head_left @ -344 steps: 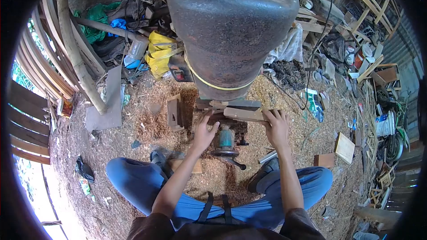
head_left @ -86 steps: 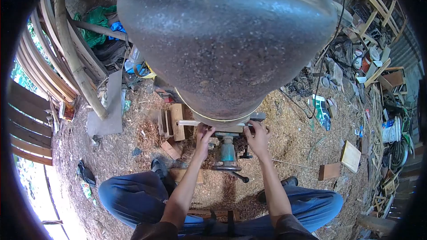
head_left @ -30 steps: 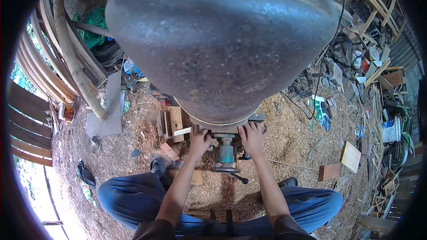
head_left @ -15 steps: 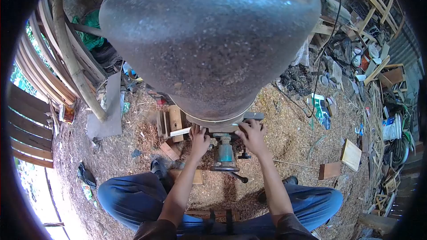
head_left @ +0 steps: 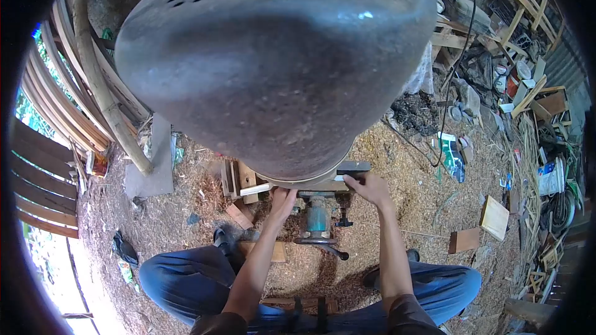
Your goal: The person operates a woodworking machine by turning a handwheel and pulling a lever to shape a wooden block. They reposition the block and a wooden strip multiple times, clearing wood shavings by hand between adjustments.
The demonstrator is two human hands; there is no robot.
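Note:
A large, dusty grey machine housing (head_left: 273, 87) with rows of vent holes fills the upper middle and hides part of the work below. Beneath it are a flat metal table (head_left: 323, 201), a green column (head_left: 318, 218) and a crank wheel (head_left: 315, 241). A narrow pale wooden strip (head_left: 256, 190) pokes out to the left at table height; its middle is covered. My left hand (head_left: 284, 202) grips near this strip, fingertips hidden under the housing. To the right, my right hand (head_left: 372, 188) has bent fingers pinched at the strip's other end, beside a dark block (head_left: 355, 166).
Wood offcuts (head_left: 242, 180) lie left of the machine on the shaving-covered floor. Two wooden blocks (head_left: 464, 241) rest at right. A dark cable (head_left: 444, 118) hangs at upper right, near piled scrap. Long curved boards (head_left: 68, 87) and a pole lean at left.
My right hand has shifted outward to the right, away from the spindle area. My left hand has moved slightly right, farther under the housing. The view has tilted a little.

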